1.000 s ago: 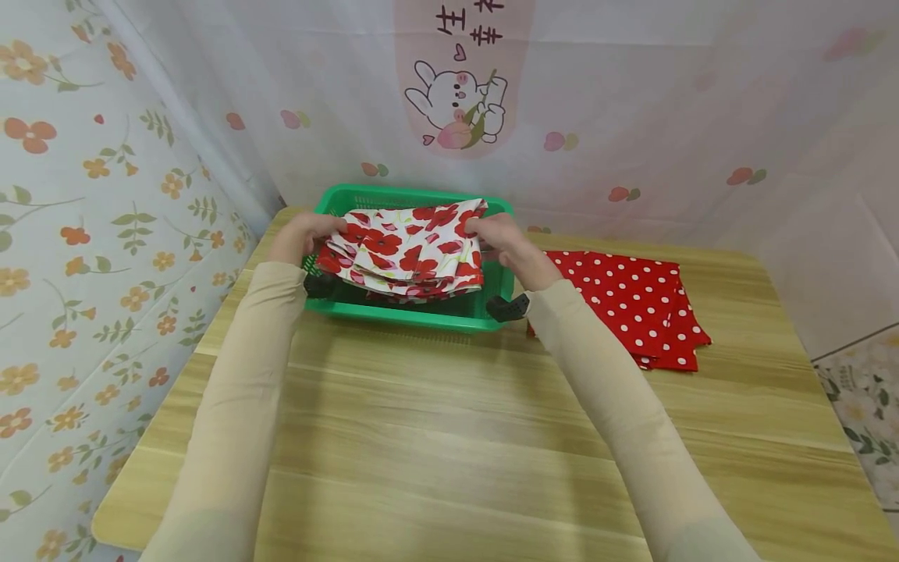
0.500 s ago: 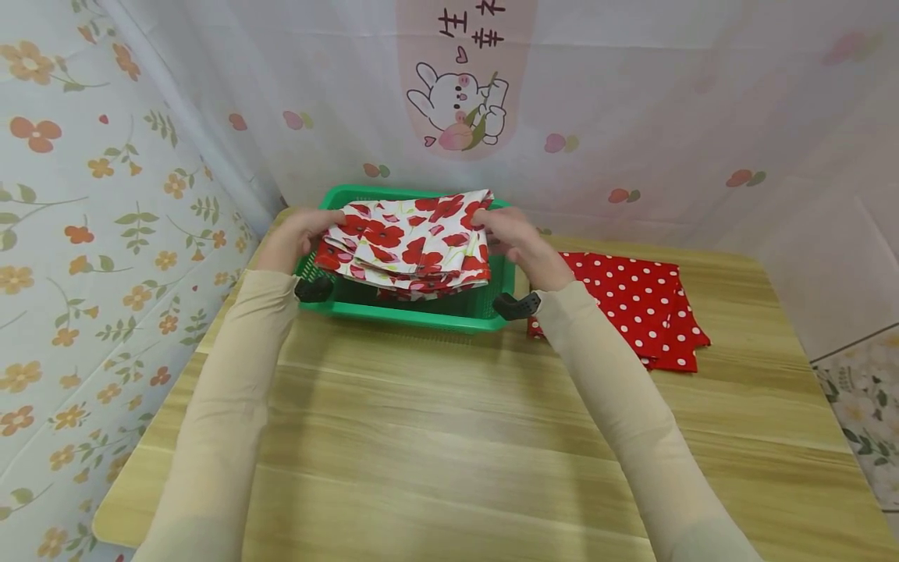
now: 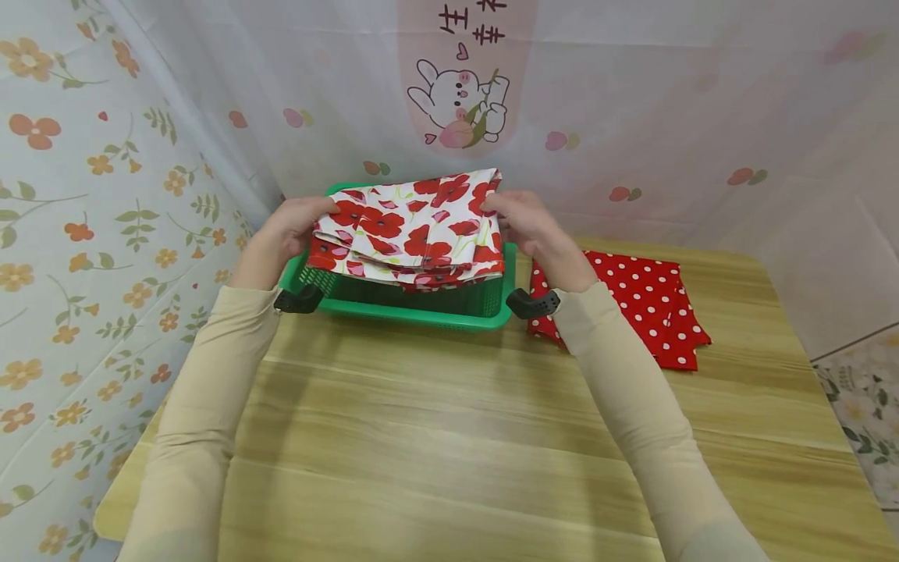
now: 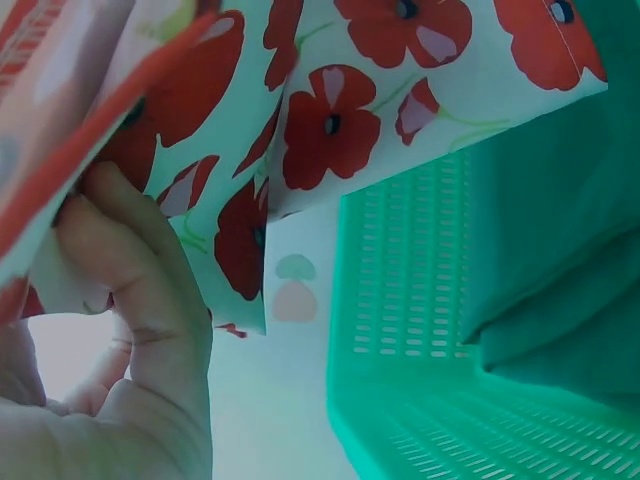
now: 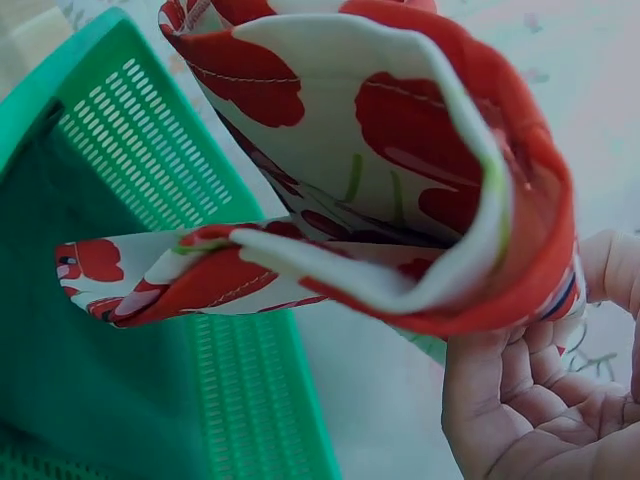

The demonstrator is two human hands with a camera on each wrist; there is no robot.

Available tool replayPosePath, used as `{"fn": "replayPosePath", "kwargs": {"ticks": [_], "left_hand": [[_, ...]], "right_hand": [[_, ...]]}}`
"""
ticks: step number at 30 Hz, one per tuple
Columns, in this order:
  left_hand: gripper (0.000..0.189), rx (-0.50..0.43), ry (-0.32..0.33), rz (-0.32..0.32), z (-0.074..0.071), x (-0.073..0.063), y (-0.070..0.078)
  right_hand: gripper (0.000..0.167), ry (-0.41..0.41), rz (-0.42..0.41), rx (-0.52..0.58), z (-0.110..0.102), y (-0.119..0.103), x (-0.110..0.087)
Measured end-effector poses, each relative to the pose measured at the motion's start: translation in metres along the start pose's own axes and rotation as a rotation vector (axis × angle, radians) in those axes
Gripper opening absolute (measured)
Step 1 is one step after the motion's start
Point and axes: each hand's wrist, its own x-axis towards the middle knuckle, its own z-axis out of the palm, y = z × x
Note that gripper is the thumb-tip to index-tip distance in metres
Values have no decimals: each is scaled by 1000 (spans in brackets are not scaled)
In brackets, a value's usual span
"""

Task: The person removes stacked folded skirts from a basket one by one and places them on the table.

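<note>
A folded white cloth with red poppies (image 3: 407,226) hangs level above the green plastic basket (image 3: 421,315). My left hand (image 3: 284,228) pinches its left end, and my right hand (image 3: 528,225) pinches the right end. Seen from the left wrist, the fingers of my left hand (image 4: 140,290) bend under the poppy cloth (image 4: 330,130). In the right wrist view its layers (image 5: 400,200) fall apart into loops, while my right hand (image 5: 540,410) grips the outer edge. Inside the basket lies a dark green cloth (image 4: 560,230), partly hidden in the head view.
A folded red cloth with white dots (image 3: 642,300) lies right of the basket, partly covered by my right forearm. The wooden table (image 3: 421,437) reaches back to a printed curtain (image 3: 632,117). Another flowered curtain (image 3: 84,312) hangs along the left side.
Both hands have lifted the poppy cloth up from within the basket to above its rim. They have also spread slightly apart, and more of the basket's inside shows beneath.
</note>
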Motion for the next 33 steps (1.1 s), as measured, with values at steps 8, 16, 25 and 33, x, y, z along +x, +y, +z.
{"fn": "replayPosePath", "kwargs": {"ticks": [8,16,25,33], "left_hand": [[57,-54,-81,30,-4,-23,4],[63,-68,-112,52,-10,-49,8],[38,-152,-138,119,-23,-77,5],[36,-193,-140,149,-35,-93,-2]], "right_hand": [[37,-35,-104,-14,0,-13,-21],[38,-88,-174,16,6,-25,-43],[41,-147,-217,18,20,-38,-67],[39,-199,-240,46,32,-41,-81]]}}
